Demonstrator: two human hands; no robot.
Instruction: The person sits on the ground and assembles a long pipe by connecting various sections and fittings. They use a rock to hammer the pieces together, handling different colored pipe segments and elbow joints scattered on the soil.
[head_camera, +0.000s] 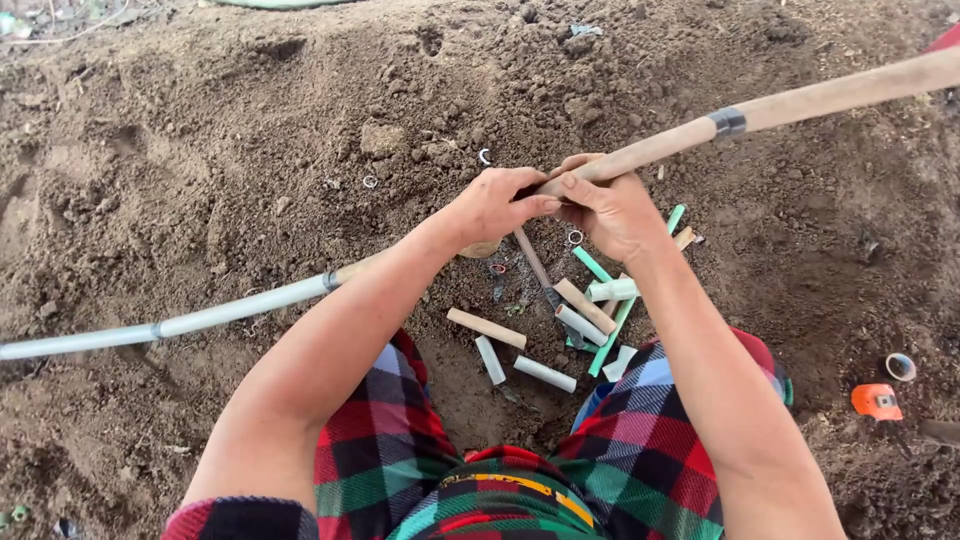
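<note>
A long tan pipe (800, 103) runs from the upper right down to my hands, with a dark band around it. A pale white pipe (200, 320) stretches from the left edge toward my left arm. My left hand (495, 205) and my right hand (610, 210) meet at the tan pipe's lower end, both with fingers closed around it. Whether the two pipes join under my hands is hidden. Below my hands lie several short cut pipe pieces (545, 373), white, tan and green, on the soil.
Loose brown soil (250, 150) is all around. Small metal rings (370, 181) lie on the dirt. An orange tape measure (876, 401) and a roll of tape (900, 366) sit at the right. My knees in red, green and white plaid (640, 450) are below.
</note>
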